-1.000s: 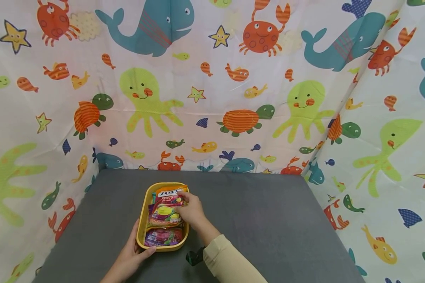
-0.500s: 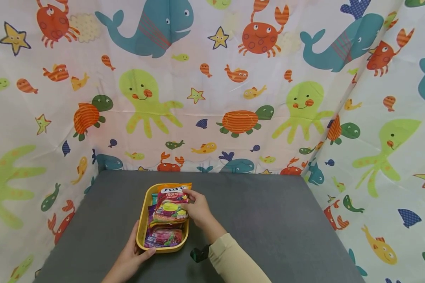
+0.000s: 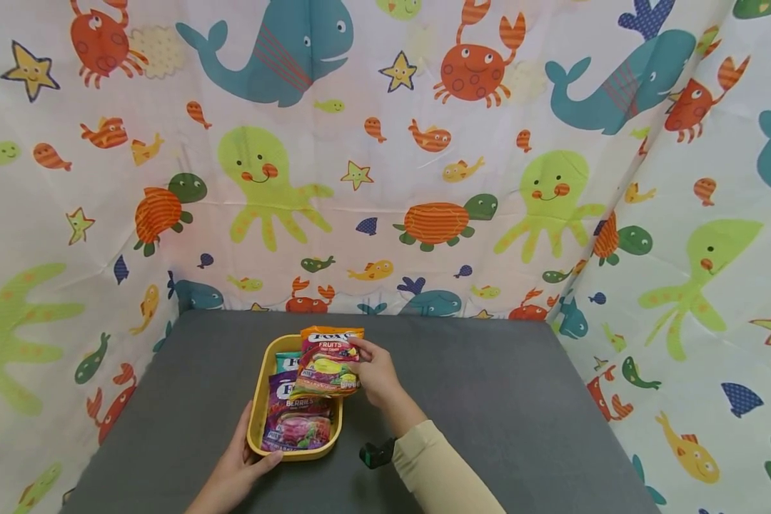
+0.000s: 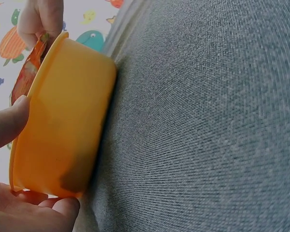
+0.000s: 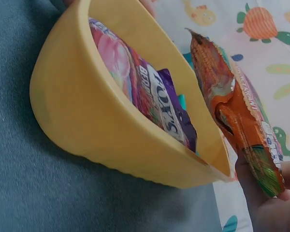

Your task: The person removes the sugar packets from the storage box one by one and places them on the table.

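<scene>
Packet in the air, and it is the orange fruit-candy packet (image 3: pixel 329 363), pinched along its right edge by the right hand (image 3: pixel 375 371), thumb and fingers closed on the wrapper. It hangs just above the far right corner of the yellow tub (image 3: pixel 258 400), a little below the middle of the head view, and its long axis runs from the upper part of the frame towards the lower, much as the tub's own does. From the right wrist camera the same packet (image 5: pixel 241 121) shows nearly edge-on, tilted, clear of the tub's rim (image 5: pixel 135 63) with a gap of daylight between them.

Down in the tub, the purple berries packet (image 3: pixel 293 421) lies flat on top, with a teal packet (image 3: pixel 287 360) peeking out at the far end beneath it. In the right wrist view the purple packet (image 5: pixel 154 101) leans against the inner wall.

Left hand (image 3: pixel 234 467) now: it sits at the tub's near left corner, lower left of centre, thumb over the rim and fingers curled under the base, gripping it. The left wrist camera confirms this, thumb (image 4: pixel 7 123) on the outer wall of the tub (image 4: pixel 63 121).

So the lifted packet is entirely the right hand's affair; bare grey desk (image 3: pixel 475 400) lies open to its right, the tub directly below and left.
</scene>
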`<state>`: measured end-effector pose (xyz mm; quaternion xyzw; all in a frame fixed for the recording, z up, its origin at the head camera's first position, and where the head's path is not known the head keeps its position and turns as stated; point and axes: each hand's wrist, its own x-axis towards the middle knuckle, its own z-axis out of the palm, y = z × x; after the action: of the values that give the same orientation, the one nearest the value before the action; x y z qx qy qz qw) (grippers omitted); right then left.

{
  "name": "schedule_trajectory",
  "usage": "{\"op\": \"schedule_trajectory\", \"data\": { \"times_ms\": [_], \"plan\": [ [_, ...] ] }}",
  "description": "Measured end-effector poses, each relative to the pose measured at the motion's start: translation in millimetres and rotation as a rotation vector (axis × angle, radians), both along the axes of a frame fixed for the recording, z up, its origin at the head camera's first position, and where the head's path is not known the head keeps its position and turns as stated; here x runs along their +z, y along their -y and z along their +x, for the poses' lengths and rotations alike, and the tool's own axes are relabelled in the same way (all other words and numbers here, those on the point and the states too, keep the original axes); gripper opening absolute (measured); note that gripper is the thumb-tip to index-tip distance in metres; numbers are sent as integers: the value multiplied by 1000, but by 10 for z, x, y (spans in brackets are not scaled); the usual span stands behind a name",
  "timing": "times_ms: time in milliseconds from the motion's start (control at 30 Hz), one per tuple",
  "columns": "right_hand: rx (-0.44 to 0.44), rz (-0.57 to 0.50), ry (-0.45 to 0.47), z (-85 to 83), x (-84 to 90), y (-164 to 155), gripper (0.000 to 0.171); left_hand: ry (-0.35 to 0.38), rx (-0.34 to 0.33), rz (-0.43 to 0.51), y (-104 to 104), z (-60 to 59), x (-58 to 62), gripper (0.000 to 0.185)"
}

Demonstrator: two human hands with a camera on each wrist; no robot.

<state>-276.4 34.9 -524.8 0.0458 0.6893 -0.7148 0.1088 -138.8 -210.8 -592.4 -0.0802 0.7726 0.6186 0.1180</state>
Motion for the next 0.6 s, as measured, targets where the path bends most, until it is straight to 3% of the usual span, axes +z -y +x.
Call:
{"op": "schedule_trajectory", "data": {
  "times_ms": [600],
  "plan": [
    [-10,-82,-4,-129,16,-341,50,44,14,-2,-10,-15,1,121]
  ]
}}
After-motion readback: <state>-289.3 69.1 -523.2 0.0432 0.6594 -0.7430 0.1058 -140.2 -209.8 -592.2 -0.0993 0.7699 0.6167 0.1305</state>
